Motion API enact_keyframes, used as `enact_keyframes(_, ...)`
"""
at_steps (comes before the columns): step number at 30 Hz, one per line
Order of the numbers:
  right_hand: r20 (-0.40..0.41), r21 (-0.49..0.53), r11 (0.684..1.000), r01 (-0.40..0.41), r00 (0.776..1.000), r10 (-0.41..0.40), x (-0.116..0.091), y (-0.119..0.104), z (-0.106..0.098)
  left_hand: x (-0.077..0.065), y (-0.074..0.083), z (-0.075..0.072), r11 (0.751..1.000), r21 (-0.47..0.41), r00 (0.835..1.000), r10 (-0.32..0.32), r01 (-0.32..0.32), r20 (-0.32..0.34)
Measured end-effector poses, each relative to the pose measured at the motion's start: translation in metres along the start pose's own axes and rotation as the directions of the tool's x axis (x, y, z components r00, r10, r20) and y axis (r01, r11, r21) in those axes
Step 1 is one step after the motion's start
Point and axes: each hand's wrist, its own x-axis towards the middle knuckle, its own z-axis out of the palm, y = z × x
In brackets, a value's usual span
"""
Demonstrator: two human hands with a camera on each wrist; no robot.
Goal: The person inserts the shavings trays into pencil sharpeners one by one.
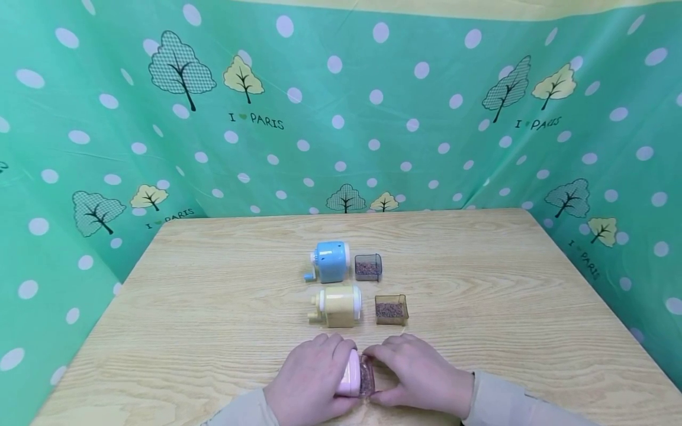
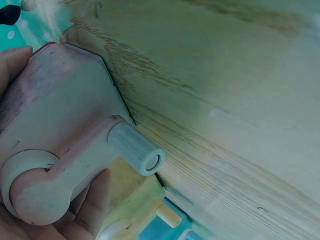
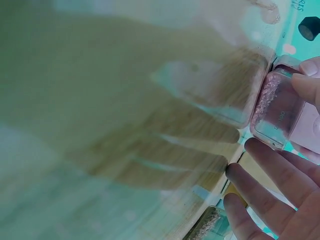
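- Green spotted cloth (image 1: 341, 136) hangs behind and to both sides of a pale wooden counter (image 1: 213, 284), and all the handwork sits at its near side, down at 6 o'clock.
- Pink sharpener (image 1: 349, 374) right there, mostly tucked under the left hand (image 1: 314, 378)! Its crank (image 2: 82, 160) shows clearly in the left wrist view.
- Left fingers (image 2: 95, 200) are wrapped round the body, a snug hold with no slack showing; that looks like the anchoring job, bracing it while the other side is worked.
- Over at its 3 o'clock, the clear drawer (image 3: 285, 112) with shavings (image 3: 267, 92) inside stands out past the pink body; how firmly it is seated, I can't tell.
- Right hand (image 1: 418, 373) on that drawer: thumb at one end, forefinger at the other, spread just the drawer's length, probably a pinch meant to keep it level. Remaining fingers (image 3: 265, 200) fan loose, holding nothing.
- Up towards 12 o'clock, yellow sharpener (image 1: 339, 307), then blue sharpener (image 1: 331, 263) beyond it, cranks out towards 8 or 9 o'clock.
- Amber drawer (image 1: 390, 321) at the yellow one's 3 o'clock, dusky drawer (image 1: 366, 258) likewise just beside the blue; both hold shavings, each apart from its body, seemingly laid so the pairs are easy to match.
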Motion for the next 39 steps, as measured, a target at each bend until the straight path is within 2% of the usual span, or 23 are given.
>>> enact_keyframes(7,-0.003,0.004,1.0,0.003,1.0,-0.003,0.0011,-0.001,0.0015,0.0002,0.0002,0.0006,1.0,0.0,1.0,0.005,-0.005,-0.017)
enact_keyframes(17,-0.008,0.001,1.0,0.008,1.0,-0.008,0.0019,-0.0022,0.0025,-0.0001,0.0011,0.0011,1.0,-0.005,1.0,0.005,-0.005,-0.003)
enact_keyframes(23,0.013,0.015,1.0,-0.004,1.0,0.004,0.0047,-0.004,0.0018,-0.0001,0.0006,0.0021,1.0,-0.003,1.0,0.007,-0.008,-0.018)
enact_keyframes(39,0.007,0.042,0.999,0.019,1.0,-0.019,0.0084,-0.0055,0.0033,-0.0004,-0.0004,0.0029,1.0,-0.01,0.999,0.003,-0.004,-0.043)
